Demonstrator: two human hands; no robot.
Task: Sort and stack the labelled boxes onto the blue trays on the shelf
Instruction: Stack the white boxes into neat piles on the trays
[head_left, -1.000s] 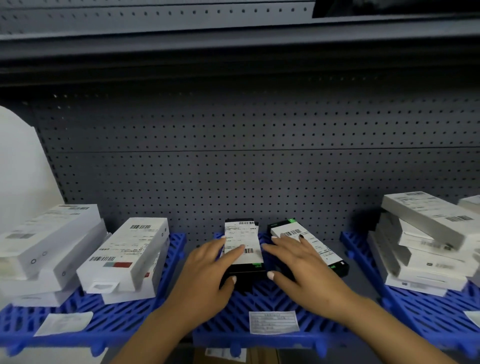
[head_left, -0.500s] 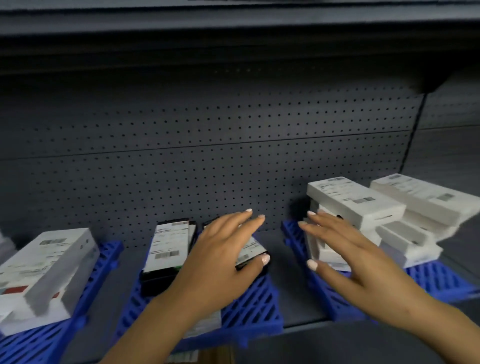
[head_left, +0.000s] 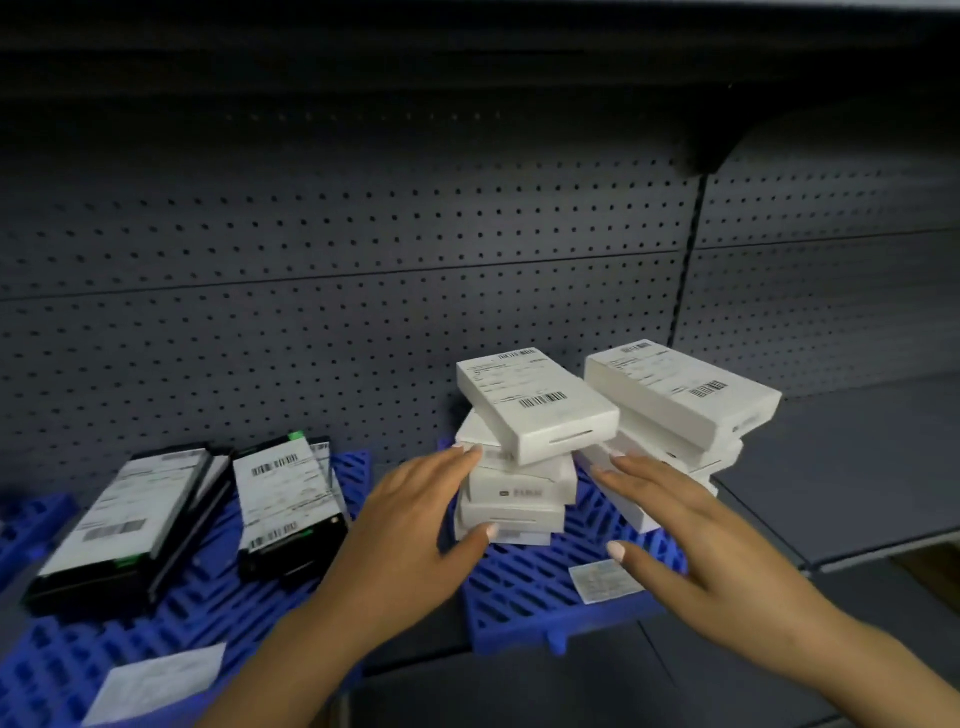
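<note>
Head view: left hand (head_left: 410, 525) hides white stack (head_left: 519, 467) left edge; labels blurred.

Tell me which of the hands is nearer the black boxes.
Left. The left hand reaches just right of the black boxes; the right hand is farther right, by the white stacks.

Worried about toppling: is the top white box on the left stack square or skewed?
Skewed: the top white labelled box sits twisted, overhanging the white boxes beneath.
</note>
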